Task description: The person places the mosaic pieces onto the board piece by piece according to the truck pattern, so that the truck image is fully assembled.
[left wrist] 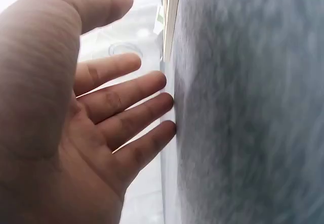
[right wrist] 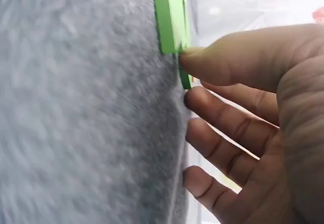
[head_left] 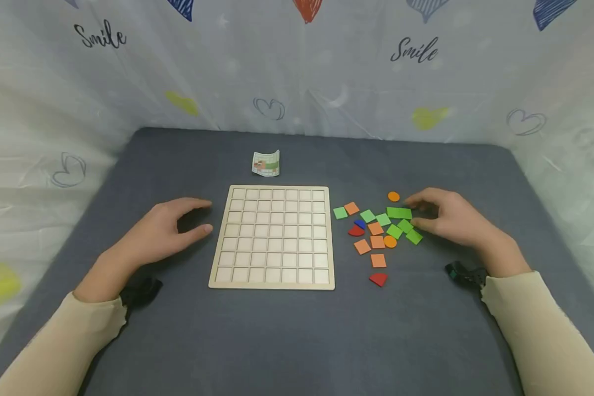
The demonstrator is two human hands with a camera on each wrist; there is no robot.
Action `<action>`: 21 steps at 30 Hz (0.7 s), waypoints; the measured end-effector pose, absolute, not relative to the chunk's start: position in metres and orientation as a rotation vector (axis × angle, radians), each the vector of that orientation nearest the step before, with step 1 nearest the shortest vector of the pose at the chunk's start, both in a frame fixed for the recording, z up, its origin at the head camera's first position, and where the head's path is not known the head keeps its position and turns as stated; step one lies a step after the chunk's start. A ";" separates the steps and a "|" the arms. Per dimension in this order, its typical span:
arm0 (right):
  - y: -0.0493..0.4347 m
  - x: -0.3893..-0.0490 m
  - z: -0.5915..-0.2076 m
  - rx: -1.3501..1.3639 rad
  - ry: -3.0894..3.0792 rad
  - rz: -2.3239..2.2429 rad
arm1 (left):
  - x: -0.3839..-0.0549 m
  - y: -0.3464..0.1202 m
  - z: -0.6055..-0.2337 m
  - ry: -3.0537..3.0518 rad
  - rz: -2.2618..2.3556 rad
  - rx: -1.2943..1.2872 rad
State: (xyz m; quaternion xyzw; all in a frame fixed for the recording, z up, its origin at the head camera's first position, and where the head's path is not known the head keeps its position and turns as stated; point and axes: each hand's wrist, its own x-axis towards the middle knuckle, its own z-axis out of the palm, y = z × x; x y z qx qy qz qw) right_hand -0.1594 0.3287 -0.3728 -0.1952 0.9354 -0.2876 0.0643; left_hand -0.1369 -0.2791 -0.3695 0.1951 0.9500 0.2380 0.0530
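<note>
A square wooden grid board [head_left: 272, 285] lies in the middle of the table. My left hand [head_left: 160, 231] hovers at its left side, fingers spread and thumb apart, holding nothing. Loose flat pieces lie right of the board. My right hand [head_left: 447, 217] is at the right end of this group, its fingers loosely bent. In the right wrist view, its thumb tip overlaps the end of a green tile [right wrist: 169, 19]. From the head, the index fingertip is right at a pair of light green tiles [head_left: 398, 213], with more green tiles [head_left: 413, 237] just below the thumb.
Orange squares [head_left: 378, 260], orange discs [head_left: 393, 196], red pieces [head_left: 378, 279] and a blue piece [head_left: 359, 224] are scattered among the green ones. A small curled printed paper [head_left: 265, 164] sits behind the board. A patterned curtain [head_left: 302, 71] surrounds the grey table [head_left: 277, 341].
</note>
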 end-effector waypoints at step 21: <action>0.325 -0.161 -0.389 -0.573 2.906 -0.898 | -0.139 -0.271 -0.398 2.687 0.909 0.808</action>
